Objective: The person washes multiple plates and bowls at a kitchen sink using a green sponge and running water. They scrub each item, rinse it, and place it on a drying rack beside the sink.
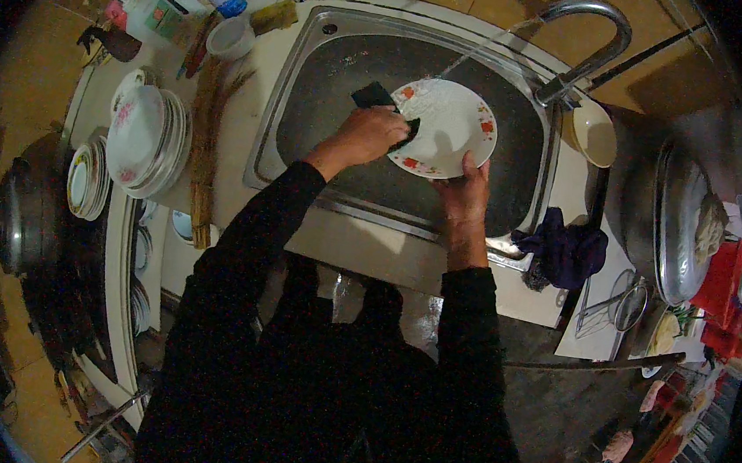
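A white plate (449, 132) with red and orange flowers on its rim is held tilted over the stainless steel sink (325, 155). My right hand (467, 190) grips its near right edge, thumb on the upper face. On the plate's left edge, my left hand (370, 132) presses a dark green scouring pad (375, 95), which sticks out on both sides of the fingers. Water runs in a thin stream from the curved metal faucet (589, 6) to the plate's far rim.
Stacked white dishes (137, 138) and smaller plates (86, 180) stand left of a twig bundle (204, 151). Bottles (155, 17) and a plastic tub (230, 38) line the back left. Right of the sink are a dark cloth (568, 249), a cream bowl (595, 133), a strainer (629, 307) and a large metal pot (676, 218).
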### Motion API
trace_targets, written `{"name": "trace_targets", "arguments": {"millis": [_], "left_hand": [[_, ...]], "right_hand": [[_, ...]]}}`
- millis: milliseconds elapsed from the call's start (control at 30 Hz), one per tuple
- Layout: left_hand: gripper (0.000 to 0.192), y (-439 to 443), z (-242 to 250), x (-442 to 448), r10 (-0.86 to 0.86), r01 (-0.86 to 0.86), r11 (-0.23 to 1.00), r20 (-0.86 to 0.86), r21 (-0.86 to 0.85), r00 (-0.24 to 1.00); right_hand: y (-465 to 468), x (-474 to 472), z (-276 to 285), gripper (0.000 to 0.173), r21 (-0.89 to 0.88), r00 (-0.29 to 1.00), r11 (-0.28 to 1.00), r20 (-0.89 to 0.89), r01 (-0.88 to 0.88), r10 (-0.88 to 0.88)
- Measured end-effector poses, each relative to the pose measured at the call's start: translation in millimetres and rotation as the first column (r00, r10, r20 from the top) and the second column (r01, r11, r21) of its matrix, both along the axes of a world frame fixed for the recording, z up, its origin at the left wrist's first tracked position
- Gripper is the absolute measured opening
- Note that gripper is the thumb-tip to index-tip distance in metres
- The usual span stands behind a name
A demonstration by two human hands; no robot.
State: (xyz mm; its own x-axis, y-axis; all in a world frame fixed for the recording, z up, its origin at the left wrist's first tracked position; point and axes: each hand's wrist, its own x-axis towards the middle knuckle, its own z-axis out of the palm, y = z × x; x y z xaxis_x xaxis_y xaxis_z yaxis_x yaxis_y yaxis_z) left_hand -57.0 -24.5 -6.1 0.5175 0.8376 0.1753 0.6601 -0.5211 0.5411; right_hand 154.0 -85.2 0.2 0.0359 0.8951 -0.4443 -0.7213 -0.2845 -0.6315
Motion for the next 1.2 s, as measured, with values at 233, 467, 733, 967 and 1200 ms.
{"name": "trace_targets", "arguments": {"millis": [233,467,733,967,1200], "left_hand": [[0.05,15.7,-22.1,-5.6,0.594,-0.56,0.804,0.214,-0.201,0.775],[0.052,21.5,-71.3,-1.2,0.677,-0.439,0.705,0.344,-0.558,0.65],[0.056,10.1,-69.9,73.3,0.828,-0.655,0.56,0.339,-0.507,0.446],[0.073,28.1,-46.8,59.5,0.843,-0.62,0.526,0.261,-0.583,0.471],[0.06,37.9,-21.4,20.5,0.636,-0.496,0.75,0.273,-0.437,0.722]], "right_hand": [[2.9,8.4,1.4,0.052,0.065,0.997,0.995,-0.026,-0.073,0.075],[10.6,5.1,8.6,0.054,0.098,0.994,0.99,-0.034,-0.098,0.101],[9.8,-23.7,3.9,0.058,-0.034,0.966,0.996,0.248,0.078,-0.067],[16.6,-12.8,4.8,0.06,0.096,0.961,0.995,0.277,-0.019,-0.009],[24.4,11.6,-11.0,0.057,0.013,0.957,0.987,0.244,-0.162,0.154]]}}
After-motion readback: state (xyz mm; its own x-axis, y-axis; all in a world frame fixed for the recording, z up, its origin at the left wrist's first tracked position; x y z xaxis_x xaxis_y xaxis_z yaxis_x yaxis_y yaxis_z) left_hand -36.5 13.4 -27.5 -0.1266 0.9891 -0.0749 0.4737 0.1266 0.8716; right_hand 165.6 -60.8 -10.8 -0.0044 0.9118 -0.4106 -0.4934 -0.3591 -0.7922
